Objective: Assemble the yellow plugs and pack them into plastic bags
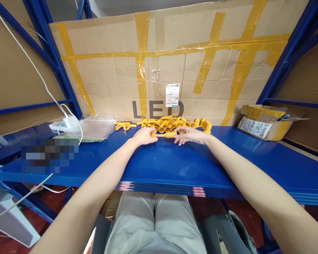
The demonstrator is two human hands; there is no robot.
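My left hand (144, 136) is closed around the left end of a yellow plastic piece (165, 134), which lies level, with a slim stem and a thicker right end. My right hand (189, 135) is at that thicker end, its fingers spread and stretched toward it; whether the fingertips touch it I cannot tell. Just behind both hands is a heap of yellow plastic parts (172, 123) with round, hollow ends. Left of my left hand lie several yellow T-shaped pieces (125, 126) with metal spirals.
The blue shelf top (175, 165) bears everything. A large taped cardboard sheet (111, 81) stands behind. On the right sits an open cardboard box (265, 123). On the left are plastic bags (95, 127), a white charger (71, 121) with cables, and a blurred-out patch. Blue posts flank both sides.
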